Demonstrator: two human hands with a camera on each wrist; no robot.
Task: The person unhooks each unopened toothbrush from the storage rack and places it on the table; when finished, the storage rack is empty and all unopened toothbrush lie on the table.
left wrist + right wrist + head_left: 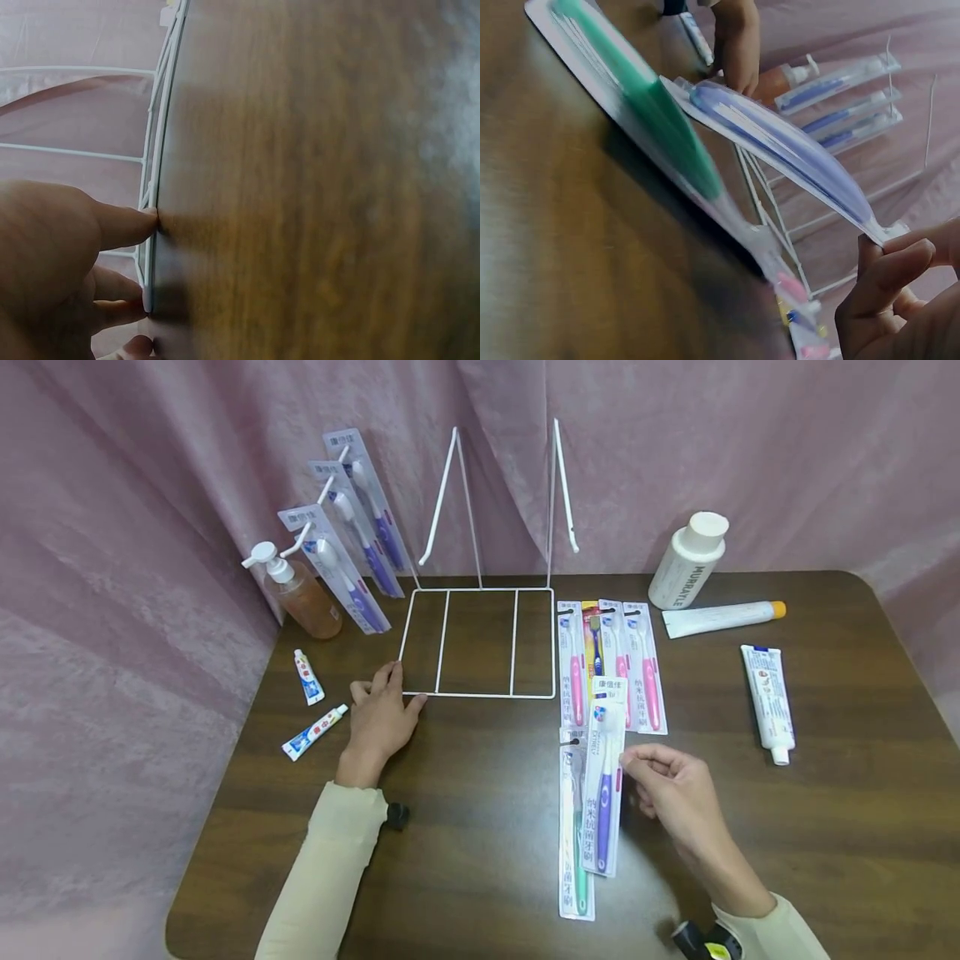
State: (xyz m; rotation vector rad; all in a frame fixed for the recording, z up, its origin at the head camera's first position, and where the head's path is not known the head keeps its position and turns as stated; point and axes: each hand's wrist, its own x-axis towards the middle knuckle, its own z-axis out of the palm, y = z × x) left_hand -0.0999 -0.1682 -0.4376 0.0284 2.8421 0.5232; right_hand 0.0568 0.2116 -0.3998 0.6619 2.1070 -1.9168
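My right hand pinches the right edge of a packaged purple toothbrush, its thumb and index finger on the card. That pack overlaps a packaged green toothbrush and the lower ends of several packaged toothbrushes, mostly pink, in a row. In the right wrist view the purple pack is tilted above the green one. My left hand rests at the front left corner of a white wire rack, fingertips and thumb touching the wire. Three purple toothbrush packs hang on the rack's left hooks.
A pump bottle stands left of the rack, with two small toothpaste tubes in front. At the right are a white bottle, a tube with an orange cap and another toothpaste tube. A pink curtain hangs behind the table.
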